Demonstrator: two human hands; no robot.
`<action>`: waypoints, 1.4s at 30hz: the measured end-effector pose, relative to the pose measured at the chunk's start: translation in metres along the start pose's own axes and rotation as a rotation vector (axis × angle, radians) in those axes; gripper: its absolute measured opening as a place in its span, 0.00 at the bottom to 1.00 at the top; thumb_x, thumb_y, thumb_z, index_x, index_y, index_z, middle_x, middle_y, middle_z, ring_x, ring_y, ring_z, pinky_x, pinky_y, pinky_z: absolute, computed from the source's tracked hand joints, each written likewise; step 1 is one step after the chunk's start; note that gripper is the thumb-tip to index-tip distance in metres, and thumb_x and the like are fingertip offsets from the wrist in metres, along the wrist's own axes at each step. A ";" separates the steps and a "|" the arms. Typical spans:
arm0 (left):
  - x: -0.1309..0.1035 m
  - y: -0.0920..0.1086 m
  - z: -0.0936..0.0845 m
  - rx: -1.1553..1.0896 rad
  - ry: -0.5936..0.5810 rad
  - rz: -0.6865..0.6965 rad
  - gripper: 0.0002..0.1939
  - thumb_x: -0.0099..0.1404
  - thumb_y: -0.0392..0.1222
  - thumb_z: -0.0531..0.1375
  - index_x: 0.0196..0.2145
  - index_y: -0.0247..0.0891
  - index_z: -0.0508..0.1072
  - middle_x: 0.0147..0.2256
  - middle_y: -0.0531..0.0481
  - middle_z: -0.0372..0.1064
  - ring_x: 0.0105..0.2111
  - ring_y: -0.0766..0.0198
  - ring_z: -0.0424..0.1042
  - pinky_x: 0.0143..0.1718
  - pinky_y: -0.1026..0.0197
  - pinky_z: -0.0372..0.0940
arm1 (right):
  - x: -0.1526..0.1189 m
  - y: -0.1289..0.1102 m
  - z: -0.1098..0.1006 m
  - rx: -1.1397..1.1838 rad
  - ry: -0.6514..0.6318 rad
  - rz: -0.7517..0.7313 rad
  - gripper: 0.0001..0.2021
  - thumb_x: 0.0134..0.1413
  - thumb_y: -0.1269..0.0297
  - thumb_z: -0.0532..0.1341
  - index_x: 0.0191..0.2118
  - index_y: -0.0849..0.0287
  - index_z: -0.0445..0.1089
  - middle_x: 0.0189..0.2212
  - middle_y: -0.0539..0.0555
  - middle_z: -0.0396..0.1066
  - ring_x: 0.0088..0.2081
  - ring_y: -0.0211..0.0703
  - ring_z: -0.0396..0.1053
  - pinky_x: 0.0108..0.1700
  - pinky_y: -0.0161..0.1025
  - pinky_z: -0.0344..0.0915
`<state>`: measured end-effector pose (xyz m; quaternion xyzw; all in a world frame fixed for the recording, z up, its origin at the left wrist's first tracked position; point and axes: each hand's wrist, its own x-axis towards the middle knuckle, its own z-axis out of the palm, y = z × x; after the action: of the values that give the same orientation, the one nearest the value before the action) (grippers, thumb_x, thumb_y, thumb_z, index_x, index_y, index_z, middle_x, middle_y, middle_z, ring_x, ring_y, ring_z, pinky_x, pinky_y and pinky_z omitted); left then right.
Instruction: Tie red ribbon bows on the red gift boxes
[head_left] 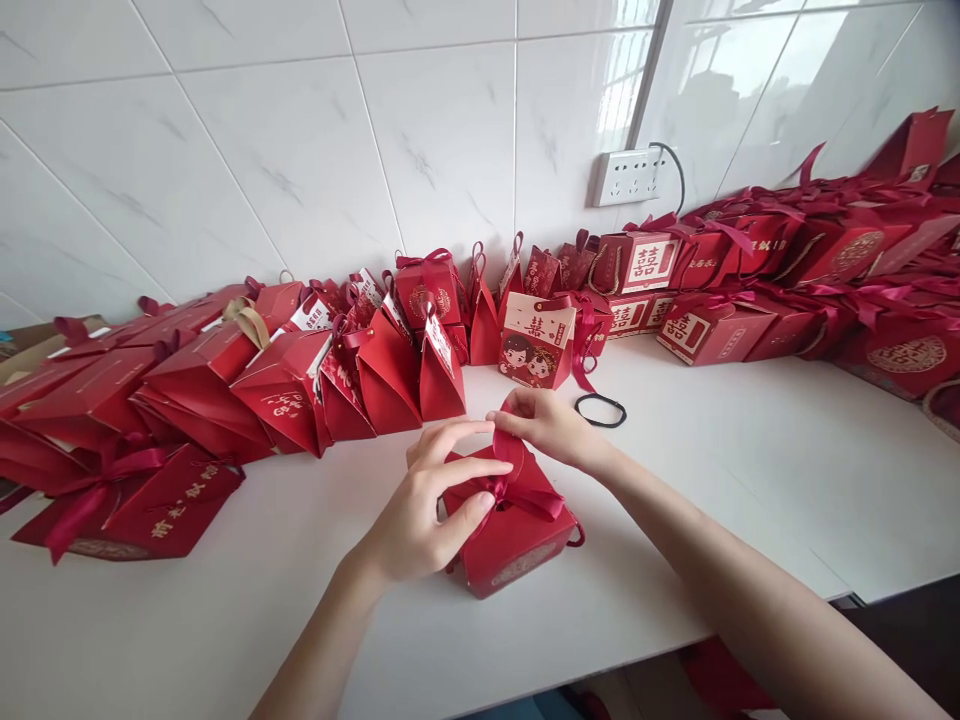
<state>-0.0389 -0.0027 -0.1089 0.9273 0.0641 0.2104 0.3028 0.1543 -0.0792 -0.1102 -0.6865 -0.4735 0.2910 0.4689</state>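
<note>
The red gift box (pixel 517 560) is sitting toward the front of the bench (pixel 765 460), probably being light, stiffish card that'd dent if squeezed, so I'd be gripping its lower side walls, and the ribbon (pixel 541 503) on top is looking soft and kinda slippery. Right hand (pixel 551 425) is pinching a loop of it, left hand (pixel 420 515) is arching over with fingers spread, can't tell if they're touching. A black band (pixel 596 424) is lying near the right wrist, while a cartoon-print box (pixel 536 345) and crowded red boxes (pixel 199 375) are hemming in the back.
</note>
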 end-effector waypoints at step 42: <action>-0.008 0.007 -0.028 -0.098 0.364 -0.494 0.19 0.60 0.58 0.54 0.32 0.39 0.70 0.35 0.47 0.71 0.38 0.57 0.70 0.40 0.58 0.62 | -0.022 -0.018 -0.042 -0.025 -0.776 0.161 0.26 0.48 0.40 0.61 0.21 0.63 0.65 0.11 0.44 0.55 0.15 0.29 0.54 0.16 0.28 0.54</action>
<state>-0.0582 0.0046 -0.0876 0.8151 0.3306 0.2959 0.3725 0.1747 -0.1130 -0.0779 -0.5662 -0.5637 0.5587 0.2224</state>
